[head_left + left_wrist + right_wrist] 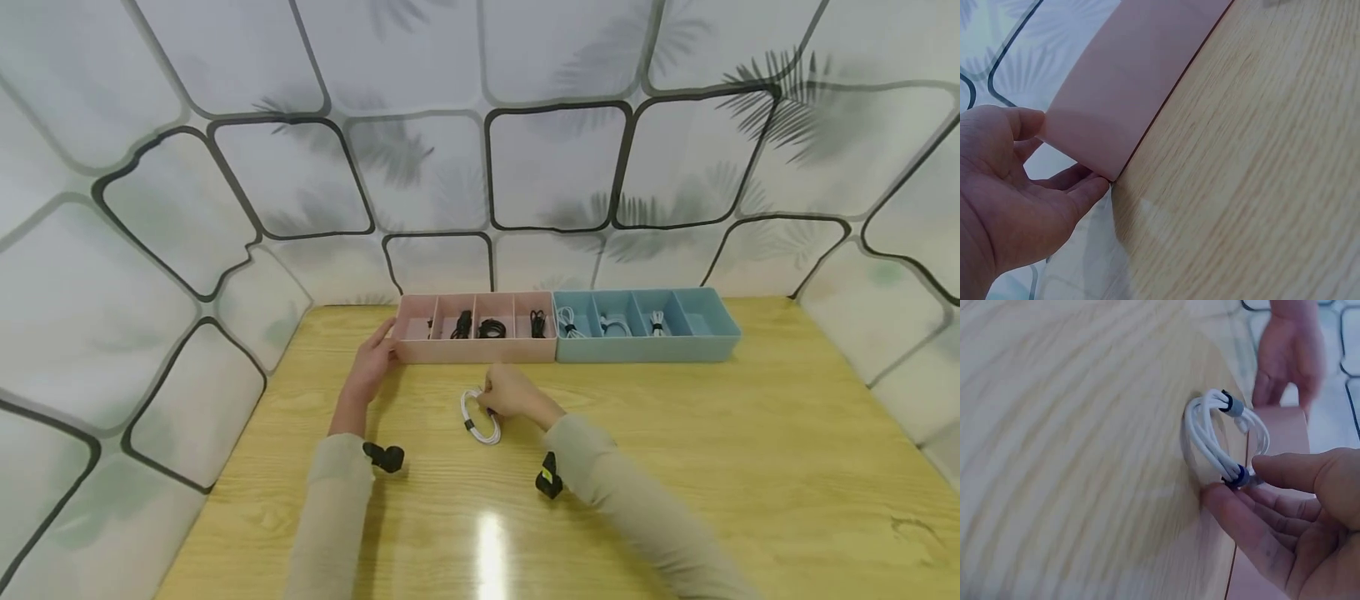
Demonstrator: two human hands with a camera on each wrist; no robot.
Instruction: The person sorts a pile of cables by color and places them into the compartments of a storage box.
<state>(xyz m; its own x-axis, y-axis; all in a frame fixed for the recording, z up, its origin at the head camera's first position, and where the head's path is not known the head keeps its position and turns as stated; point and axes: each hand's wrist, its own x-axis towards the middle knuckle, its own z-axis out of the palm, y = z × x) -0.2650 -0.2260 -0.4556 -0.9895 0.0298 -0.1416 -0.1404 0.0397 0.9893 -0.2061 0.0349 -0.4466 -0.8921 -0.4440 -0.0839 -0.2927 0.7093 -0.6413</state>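
My right hand [513, 392] pinches a coiled white cable [491, 439] between thumb and fingers, in front of the pink divided box [472, 352]. Seen in the right wrist view, the coiled cable [1200, 440] is bound by two dark ties, and the fingers grip it at the nearer tie [1235, 478]. My left hand [369, 367] holds the left end of the pink box, fingers curled at its edge. Up close in the left wrist view, the fingertips of the left hand [1016, 181] touch the end and lower corner of the box [1122, 75].
The pink box's compartments hold dark cables, among them a black coil [492, 328]. A blue divided box [645, 350] adjoins it on the right, with white cables [567, 322] in several compartments. Both stand at the back of the wooden table [750, 467], before a patterned backdrop [555, 167].
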